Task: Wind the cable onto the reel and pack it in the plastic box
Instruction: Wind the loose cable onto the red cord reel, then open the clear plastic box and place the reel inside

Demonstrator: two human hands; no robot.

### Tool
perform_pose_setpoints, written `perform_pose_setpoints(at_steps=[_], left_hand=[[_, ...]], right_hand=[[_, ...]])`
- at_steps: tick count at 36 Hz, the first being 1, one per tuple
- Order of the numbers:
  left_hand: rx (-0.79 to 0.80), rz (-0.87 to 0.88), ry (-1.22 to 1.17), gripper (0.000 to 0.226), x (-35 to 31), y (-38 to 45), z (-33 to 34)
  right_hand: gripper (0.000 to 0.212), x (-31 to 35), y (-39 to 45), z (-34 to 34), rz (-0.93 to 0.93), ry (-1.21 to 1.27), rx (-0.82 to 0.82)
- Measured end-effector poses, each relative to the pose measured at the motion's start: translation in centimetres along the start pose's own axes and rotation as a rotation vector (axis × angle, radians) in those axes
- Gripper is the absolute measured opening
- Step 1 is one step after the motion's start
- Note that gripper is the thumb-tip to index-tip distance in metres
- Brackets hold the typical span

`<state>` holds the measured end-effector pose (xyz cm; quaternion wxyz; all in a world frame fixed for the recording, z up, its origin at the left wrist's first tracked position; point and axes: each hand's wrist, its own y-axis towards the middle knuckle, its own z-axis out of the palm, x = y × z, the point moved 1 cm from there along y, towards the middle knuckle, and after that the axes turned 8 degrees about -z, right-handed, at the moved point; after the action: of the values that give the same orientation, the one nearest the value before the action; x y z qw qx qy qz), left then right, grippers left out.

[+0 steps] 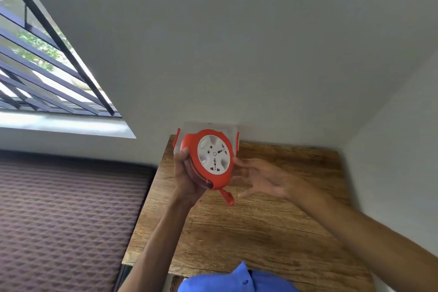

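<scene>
Blue shirt [237,280]; reel [211,159] above plastic box [233,133].

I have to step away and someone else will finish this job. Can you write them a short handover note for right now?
Left hand: gripping the round orange cable reel with a white socket face, held tilted above the wooden table.
Right hand: open, fingers spread beside the reel, holding nothing.
Clear plastic box with orange clips: at the table's far edge against the wall, directly behind the reel.
Done: cable looks wound in; only the orange plug hangs below the reel.
Left: tuck the plug, set the reel in the box. No lid is visible.
</scene>
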<state>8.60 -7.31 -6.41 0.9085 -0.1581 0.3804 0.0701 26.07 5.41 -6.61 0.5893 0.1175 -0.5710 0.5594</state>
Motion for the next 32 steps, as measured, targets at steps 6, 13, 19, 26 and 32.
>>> perform_pose_setpoints(at_steps=[6,13,19,26,32], left_hand=[[-0.072,-0.09,0.113,0.084,1.8,1.1,-1.1],[-0.415,-0.237,0.371,0.034,3.2,2.1,-6.8],[-0.507,-0.329,0.52,0.041,3.0,2.3,-10.3],[-0.494,-0.395,0.593,0.04,4.0,2.8,-10.7],[-0.485,-0.452,0.612,0.034,4.2,3.0,-12.0]], right_hand=[[0.06,-1.9,0.0,-0.7,-0.14,0.232,-0.212],[0.072,-4.1,-1.6,-7.0,-0.191,0.131,-0.559],[0.049,-6.8,-2.0,-11.7,-0.122,0.213,-0.744],[0.037,-9.3,0.8,-10.4,-0.051,0.232,-0.754],[0.042,-10.7,2.3,-9.8,-0.001,0.263,-0.83]])
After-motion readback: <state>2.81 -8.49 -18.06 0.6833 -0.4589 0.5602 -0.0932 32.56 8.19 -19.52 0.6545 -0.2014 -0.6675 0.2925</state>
